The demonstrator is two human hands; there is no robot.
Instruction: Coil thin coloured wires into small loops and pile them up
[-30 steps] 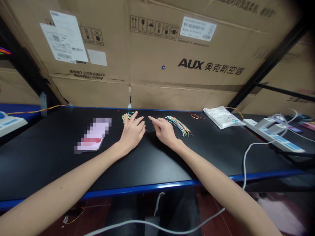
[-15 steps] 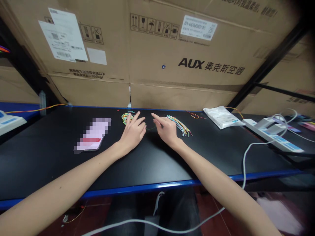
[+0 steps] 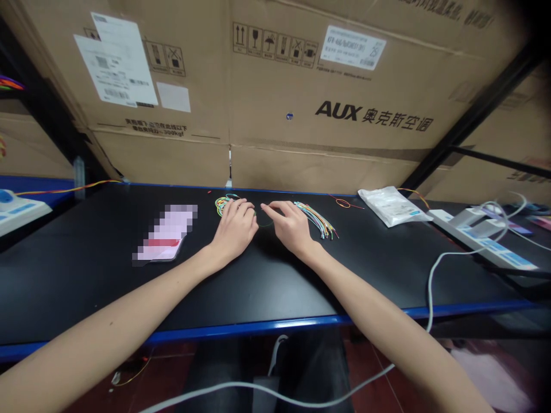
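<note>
Green wire: a thin strand [image 3: 266,225] curving low across the gap between the two hands, above or on the black bench [image 3: 267,287]; contact with it is unclear.
Left hand [image 3: 236,228]: fingers bent and bunched, grip cannot be told.
Right hand [image 3: 293,228]: thumb and forefinger reaching toward the left, grip cannot be told.
Coiled wires [image 3: 221,205]: just beyond the left hand.
Straight wire bundle [image 3: 321,221]: fanned beside the right hand.
Phone [image 3: 170,235]: left of the left hand, screen pixelated.
</note>
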